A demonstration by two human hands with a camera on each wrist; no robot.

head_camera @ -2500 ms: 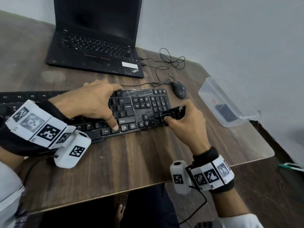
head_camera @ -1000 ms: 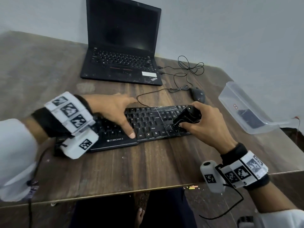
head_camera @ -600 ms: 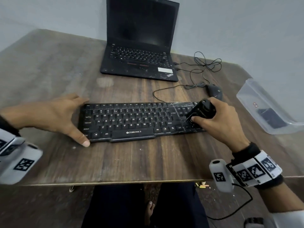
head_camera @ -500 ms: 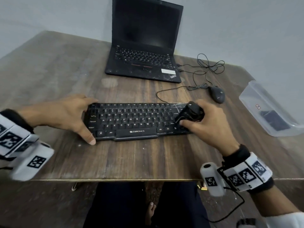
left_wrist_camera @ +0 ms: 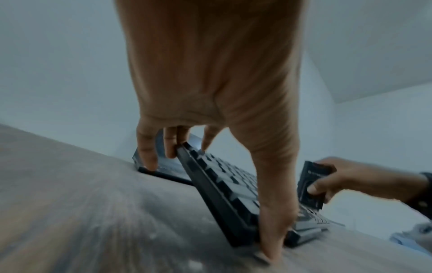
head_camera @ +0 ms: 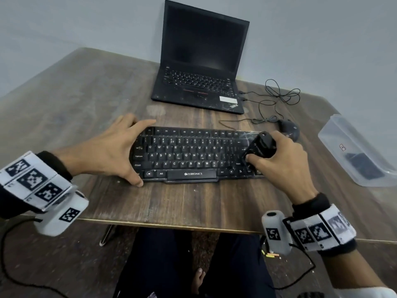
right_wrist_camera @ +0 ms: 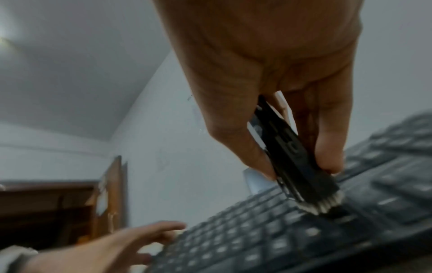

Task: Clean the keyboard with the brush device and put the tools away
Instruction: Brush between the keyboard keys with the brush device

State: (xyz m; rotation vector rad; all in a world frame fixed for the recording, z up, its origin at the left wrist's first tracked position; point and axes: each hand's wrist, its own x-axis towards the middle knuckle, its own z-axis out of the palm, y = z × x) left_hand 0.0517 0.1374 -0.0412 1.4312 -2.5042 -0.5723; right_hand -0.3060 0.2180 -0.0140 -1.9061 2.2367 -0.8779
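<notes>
Left hand (head_camera: 111,151) shifted from mid-keys to keyboard (head_camera: 193,155) left end, fingers straight, bracing; right hand (head_camera: 281,160) fingers clamped on brush device (head_camera: 261,146), bristles on right-side keys; brushing underway

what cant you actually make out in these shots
- Right end of the keyboard, head view: covered by the right hand and the brush device.
- Dark item in the clear container, head view: too blurred to identify.
- Key legends, right wrist view: motion blur.
- Left hand palm contact, head view: hidden beneath the hand itself.
- Laptop screen content: dark, unreadable.
</notes>
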